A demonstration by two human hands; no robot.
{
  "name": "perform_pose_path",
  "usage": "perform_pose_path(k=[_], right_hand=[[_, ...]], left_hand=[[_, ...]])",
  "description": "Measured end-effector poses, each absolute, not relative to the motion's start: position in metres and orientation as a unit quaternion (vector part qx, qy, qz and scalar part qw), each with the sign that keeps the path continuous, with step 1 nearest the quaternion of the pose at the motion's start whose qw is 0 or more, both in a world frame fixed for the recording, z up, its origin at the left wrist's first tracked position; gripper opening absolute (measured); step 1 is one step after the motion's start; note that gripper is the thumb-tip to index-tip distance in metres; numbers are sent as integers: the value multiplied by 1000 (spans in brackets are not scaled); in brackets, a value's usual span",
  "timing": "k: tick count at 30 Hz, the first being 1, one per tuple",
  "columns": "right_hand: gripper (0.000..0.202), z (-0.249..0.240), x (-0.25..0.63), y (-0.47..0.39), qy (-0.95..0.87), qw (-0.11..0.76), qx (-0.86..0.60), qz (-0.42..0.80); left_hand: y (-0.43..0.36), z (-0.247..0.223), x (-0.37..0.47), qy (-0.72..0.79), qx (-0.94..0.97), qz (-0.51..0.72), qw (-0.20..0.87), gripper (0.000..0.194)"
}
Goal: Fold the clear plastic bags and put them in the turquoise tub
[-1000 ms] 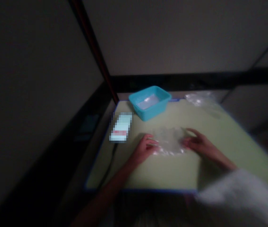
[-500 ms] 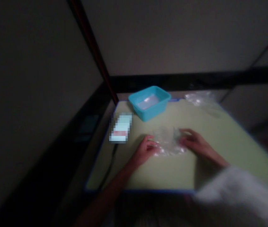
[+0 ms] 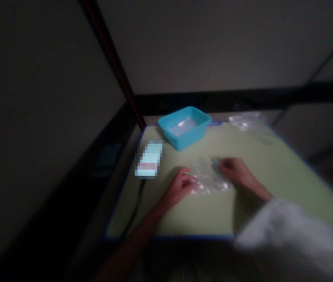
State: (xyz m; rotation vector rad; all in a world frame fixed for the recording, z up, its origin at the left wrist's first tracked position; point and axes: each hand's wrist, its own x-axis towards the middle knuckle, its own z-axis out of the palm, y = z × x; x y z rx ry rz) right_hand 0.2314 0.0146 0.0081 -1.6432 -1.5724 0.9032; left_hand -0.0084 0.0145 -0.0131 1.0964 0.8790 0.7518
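A clear, shiny plastic bag (image 3: 206, 178) lies flat on the pale yellow tabletop, with bright glints along its near side. My left hand (image 3: 182, 182) rests at its left edge, fingers bent and closed on the plastic. Over the bag's upper right part is my right hand (image 3: 232, 170), thumb and fingers pinched together on a fold of the plastic. The dim, blurred picture hides whether anything is inside the bag.
Toward the back of the blue-edged table (image 3: 180, 223) stands a turquoise plastic basin (image 3: 184, 141) with something pale in it. More clear plastic (image 3: 250, 123) lies at the far right. A phone-like lit screen (image 3: 150, 158), pixelated, sits left with a dark cable (image 3: 137, 207).
My right hand has moved slightly left across the bag, its fingers now pinched closer together, and the bag's right side is drawn inward. My left hand stays about where it was.
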Motion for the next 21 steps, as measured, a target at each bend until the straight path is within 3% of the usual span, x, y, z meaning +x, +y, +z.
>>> perform_pose_path(k=[9, 21], right_hand=[[39, -4, 237, 6, -541, 393, -554, 495], [53, -8, 242, 31, -521, 438, -597, 424]], left_hand=[[13, -16, -10, 395, 481, 342, 704, 50], [14, -12, -11, 387, 479, 335, 714, 55]])
